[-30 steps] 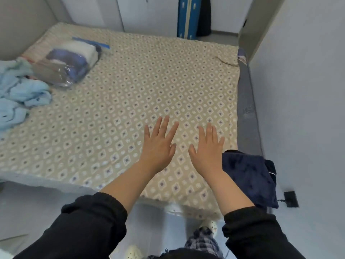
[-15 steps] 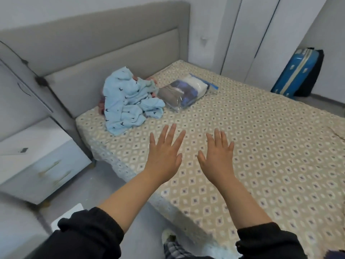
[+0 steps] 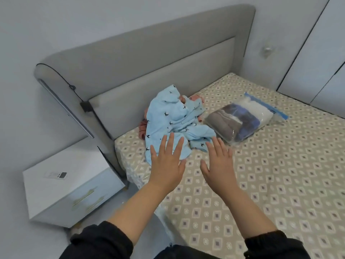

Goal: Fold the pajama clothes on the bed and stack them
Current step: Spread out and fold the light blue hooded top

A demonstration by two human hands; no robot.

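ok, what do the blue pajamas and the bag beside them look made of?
Light blue pajamas: soft matte fabric, possibly cotton; it crumples in loose folds. Storage bag: clear glossy plastic film; contents show through, glare on wrinkles.

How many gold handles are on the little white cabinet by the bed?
2: the upper handle and the lower handle just below it, both on the nightstand front. Its other sides are hidden.

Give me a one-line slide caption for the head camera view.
Left hand and right hand, both open, extend toward crumpled light-blue pajamas beside a clear storage bag on the patterned bed.
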